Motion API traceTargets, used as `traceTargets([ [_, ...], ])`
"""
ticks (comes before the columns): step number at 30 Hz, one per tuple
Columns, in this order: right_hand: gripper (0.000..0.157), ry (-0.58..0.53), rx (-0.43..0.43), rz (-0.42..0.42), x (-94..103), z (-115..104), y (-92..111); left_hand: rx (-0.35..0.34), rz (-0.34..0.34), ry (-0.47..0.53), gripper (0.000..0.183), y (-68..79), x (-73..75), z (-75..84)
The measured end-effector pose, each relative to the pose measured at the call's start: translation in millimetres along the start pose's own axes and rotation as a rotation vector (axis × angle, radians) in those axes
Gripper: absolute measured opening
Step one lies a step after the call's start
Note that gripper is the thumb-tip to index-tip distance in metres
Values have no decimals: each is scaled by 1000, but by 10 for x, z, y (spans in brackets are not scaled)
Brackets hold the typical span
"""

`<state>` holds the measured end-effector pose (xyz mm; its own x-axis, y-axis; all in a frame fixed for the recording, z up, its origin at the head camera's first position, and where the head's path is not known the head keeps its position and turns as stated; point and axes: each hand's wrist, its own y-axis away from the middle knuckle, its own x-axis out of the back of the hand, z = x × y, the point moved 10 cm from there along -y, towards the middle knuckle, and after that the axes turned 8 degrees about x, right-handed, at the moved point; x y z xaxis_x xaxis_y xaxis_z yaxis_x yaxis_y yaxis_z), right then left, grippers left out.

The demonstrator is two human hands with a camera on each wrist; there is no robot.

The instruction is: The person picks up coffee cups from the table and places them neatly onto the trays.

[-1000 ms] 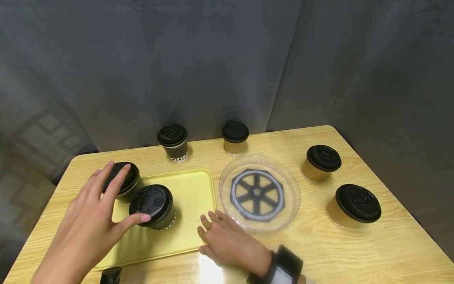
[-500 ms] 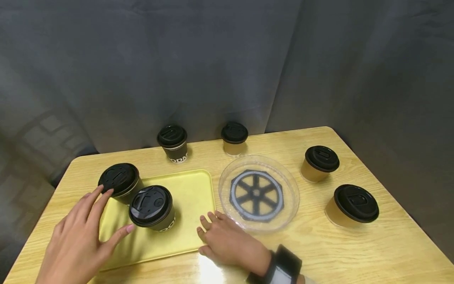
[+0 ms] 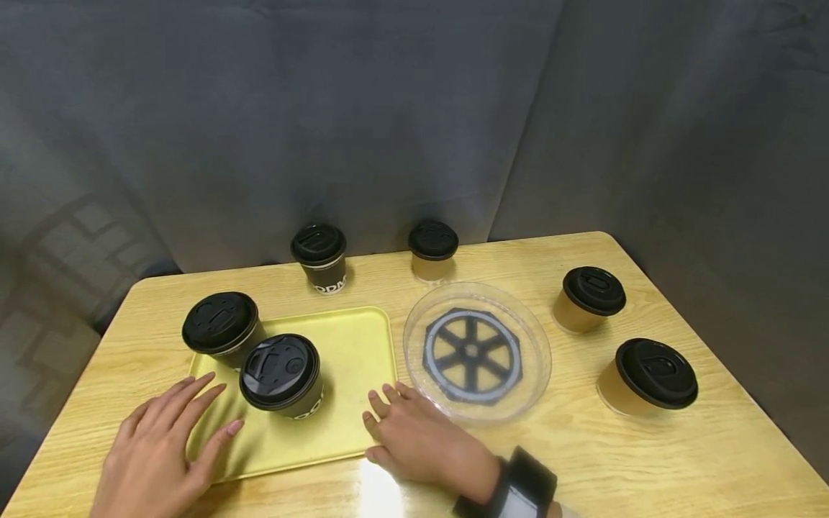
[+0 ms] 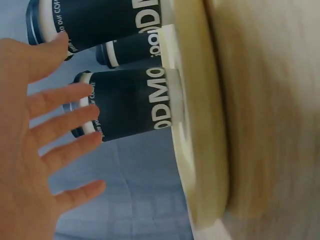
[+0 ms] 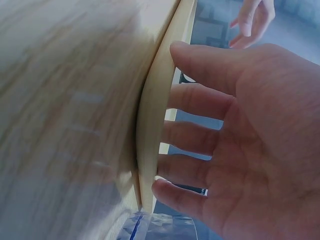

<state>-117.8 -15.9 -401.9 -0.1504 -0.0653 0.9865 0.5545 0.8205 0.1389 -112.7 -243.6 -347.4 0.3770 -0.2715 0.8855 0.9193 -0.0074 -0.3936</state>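
Note:
Two dark paper coffee cups with black lids stand side by side on the left part of the yellow tray: one at its back left corner, the other nearer the middle. My left hand hovers at the tray's front left with fingers spread and nothing in its grasp. In the left wrist view its fingers overlap a cup with white lettering. My right hand is at the tray's front right corner, fingers loosely extended; in the right wrist view they lie along the tray's edge.
A round clear plastic dish with a dark spoked pattern sits right of the tray. Behind stand a dark cup and a brown cup. Two more brown cups stand at the right. A grey curtain hangs behind the table.
My left hand has drawn back from the two cups on the tray, toward the front edge, leaving both standing. My right hand has stayed in place at the tray corner.

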Motion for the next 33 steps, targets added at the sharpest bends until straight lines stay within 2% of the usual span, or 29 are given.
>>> traceTargets([
  [3,47,1,8,6,7,-7,-1,-59,20,-17,50,14,-12,55],
  [5,47,7,15,8,10,-15,-3,-98,58,-15,50,27,14,98],
  [7,47,12,19,6,10,-20,-7,-153,136,-3,51,46,89,160],
  [10,47,26,15,-3,9,-20,-5,-219,296,30,56,90,252,243],
  [13,48,30,8,-14,5,-16,2,-233,421,48,53,144,408,288],
  [17,48,18,-2,-21,0,-9,6,-206,486,12,54,176,518,286],
  [21,48,9,-4,-13,0,-2,1,-169,552,-26,58,166,527,209],
  [22,47,10,-1,-8,2,-4,-1,-139,530,-33,59,149,497,166],
  [24,47,10,4,2,5,-4,-2,-24,392,-50,53,78,369,40],
  [26,47,14,6,8,8,-6,-3,102,182,-85,50,31,166,-122],
  [28,47,14,5,3,4,-9,-4,197,-39,-132,55,39,-55,-288],
  [29,47,14,3,-1,2,-10,-3,229,-139,-152,60,54,-161,-360],
  [30,47,15,2,-4,2,-10,-2,241,-207,-158,66,68,-249,-417],
  [33,48,10,-3,-12,-2,-8,2,236,-357,-150,81,95,-456,-506],
])
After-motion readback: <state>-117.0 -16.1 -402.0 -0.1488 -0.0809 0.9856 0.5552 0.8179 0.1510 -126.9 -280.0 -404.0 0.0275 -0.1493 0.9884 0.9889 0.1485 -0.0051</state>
